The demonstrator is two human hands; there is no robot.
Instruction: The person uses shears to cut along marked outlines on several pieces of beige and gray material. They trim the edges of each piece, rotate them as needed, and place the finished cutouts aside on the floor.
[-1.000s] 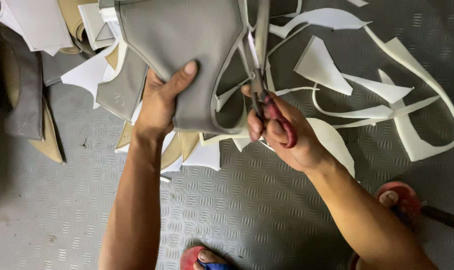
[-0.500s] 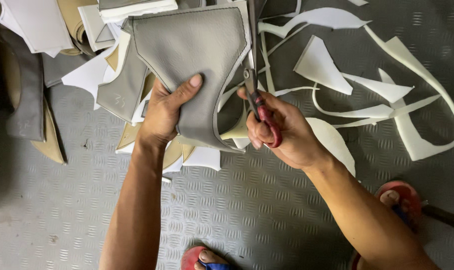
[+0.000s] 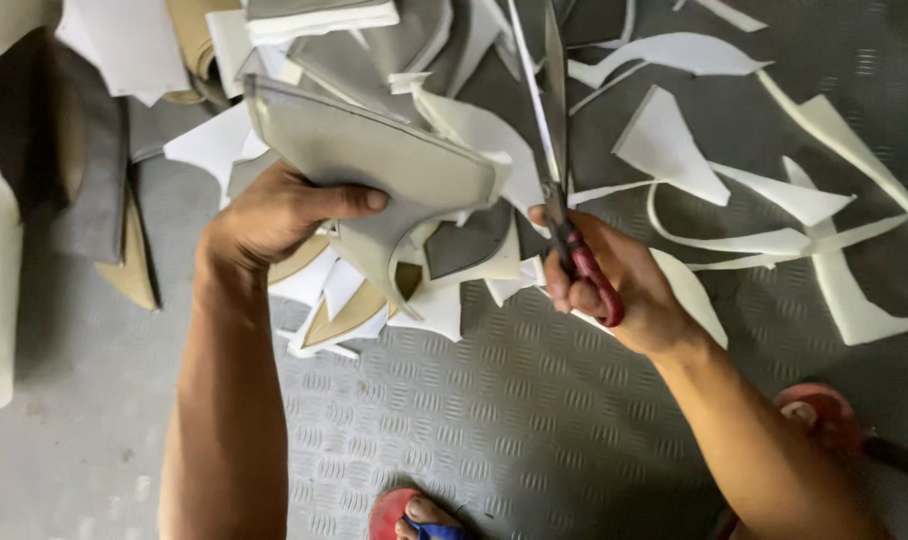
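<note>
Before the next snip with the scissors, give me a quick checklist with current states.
1. Left hand has a firm hold on the grey padded piece: ok, thumb on top, fingers beneath.
2. Right hand seated in the red handles of the scissors: ok.
3. Blades engaged on the piece's edge: cannot tell, they point up past its right edge.
4. Left fingers apart from the blades: ok, well to the side.
5. Blades open or closed: cannot tell, seen edge-on.
6. Feet away from the cutting: ok, the foot in a red sandal is below the hands.

Soft even daylight, slight motion blur
</note>
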